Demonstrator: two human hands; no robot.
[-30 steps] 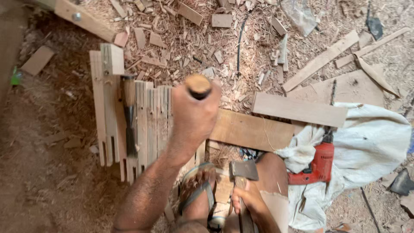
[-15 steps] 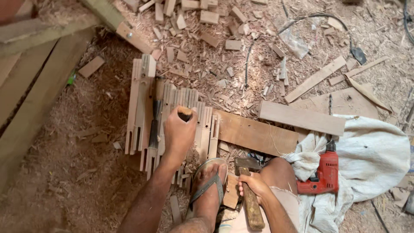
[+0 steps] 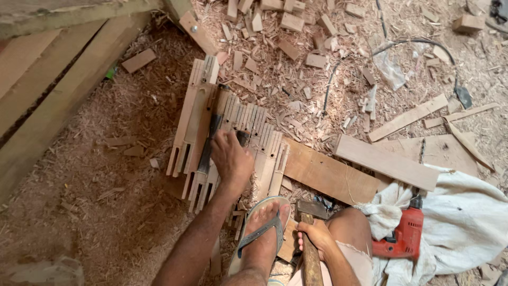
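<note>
Sawdust floor [image 3: 95, 212], littered with offcuts [image 3: 296, 32]. Left hand [image 3: 232, 159] pressed down on slotted slats [image 3: 227, 137], clenched over a dark tool [image 3: 242, 139]; what kind, cannot tell. Slats laid side by side, long axes running from near the foot [image 3: 264, 233] up toward the floor's far edge, directly under the left hand. Right hand [image 3: 316, 237] well apart, nearer the body, gripping a hammer [image 3: 311, 212] by its handle, head just beside the sandalled foot. Chisel [image 3: 209, 143] lying along the slats, left of the hand. Red drill [image 3: 403, 238] on white cloth [image 3: 465, 222] at right. No containers visible.
</note>
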